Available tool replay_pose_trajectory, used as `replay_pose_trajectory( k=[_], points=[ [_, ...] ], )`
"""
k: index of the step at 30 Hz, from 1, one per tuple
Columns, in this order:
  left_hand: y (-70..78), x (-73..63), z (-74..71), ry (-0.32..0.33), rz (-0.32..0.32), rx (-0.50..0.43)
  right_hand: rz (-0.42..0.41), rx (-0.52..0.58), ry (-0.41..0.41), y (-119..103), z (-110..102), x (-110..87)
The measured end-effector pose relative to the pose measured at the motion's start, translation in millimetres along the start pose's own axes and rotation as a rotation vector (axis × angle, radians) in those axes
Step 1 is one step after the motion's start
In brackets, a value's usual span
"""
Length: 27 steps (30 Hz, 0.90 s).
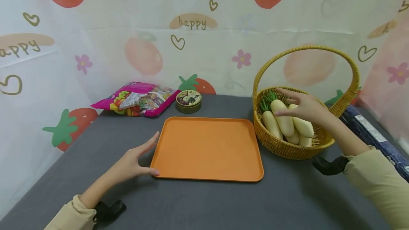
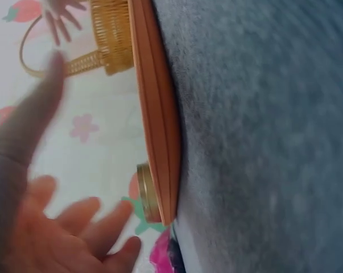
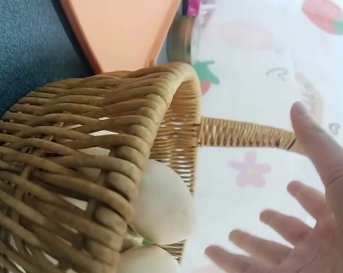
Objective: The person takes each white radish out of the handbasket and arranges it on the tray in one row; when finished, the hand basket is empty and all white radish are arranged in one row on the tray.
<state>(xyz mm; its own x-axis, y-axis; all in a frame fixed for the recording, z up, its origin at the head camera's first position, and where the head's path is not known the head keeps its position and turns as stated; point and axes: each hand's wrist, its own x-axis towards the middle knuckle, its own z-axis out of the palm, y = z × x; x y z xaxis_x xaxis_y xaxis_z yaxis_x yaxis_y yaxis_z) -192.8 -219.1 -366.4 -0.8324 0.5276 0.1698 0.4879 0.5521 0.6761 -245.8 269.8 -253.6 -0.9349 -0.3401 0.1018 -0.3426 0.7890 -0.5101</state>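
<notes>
An orange rectangular tray [image 1: 207, 148] lies flat on the grey table. At its left edge my left hand [image 1: 135, 160] is spread, thumb tip right at the front left corner and fingers stretched along the side. To the tray's right stands a wicker basket [image 1: 287, 152] with a tall arched handle, holding several white radishes [image 1: 282, 118] with green tops. My right hand [image 1: 305, 107] reaches under the handle, over the radishes. In the right wrist view its fingers are spread, with a gap between them and the pale radish [image 3: 162, 202] at the rim.
Behind the tray sit a pink bag of packaged goods [image 1: 137, 98] and a round tin [image 1: 189, 101]. A dark blue folded item [image 1: 367, 130] lies right of the basket. A curtain printed with strawberries [image 1: 223, 42] hangs along the table's back.
</notes>
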Motion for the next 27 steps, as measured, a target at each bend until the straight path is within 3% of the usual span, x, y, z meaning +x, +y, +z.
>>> replay_pose_trajectory(
  k=[5, 12, 19, 27],
  points=[
    [-1.6, 0.4, 5.1, -0.037, -0.068, 0.094, 0.037, 0.006, -0.037, 8.5, 1.9, 6.1],
    [-7.2, 0.6, 8.0, -0.089, -0.156, 0.112, 0.147, 0.014, -0.149, 12.6, 4.4, 13.7],
    [-9.7, -0.4, 6.7, -0.104, -0.154, 0.089, 0.167, -0.068, -0.231, 9.3, 4.5, 25.4],
    [-9.8, -1.2, 7.7, -0.086, -0.174, 0.059, 0.233, -0.012, -0.287, 9.1, 5.7, 30.6]
  ],
)
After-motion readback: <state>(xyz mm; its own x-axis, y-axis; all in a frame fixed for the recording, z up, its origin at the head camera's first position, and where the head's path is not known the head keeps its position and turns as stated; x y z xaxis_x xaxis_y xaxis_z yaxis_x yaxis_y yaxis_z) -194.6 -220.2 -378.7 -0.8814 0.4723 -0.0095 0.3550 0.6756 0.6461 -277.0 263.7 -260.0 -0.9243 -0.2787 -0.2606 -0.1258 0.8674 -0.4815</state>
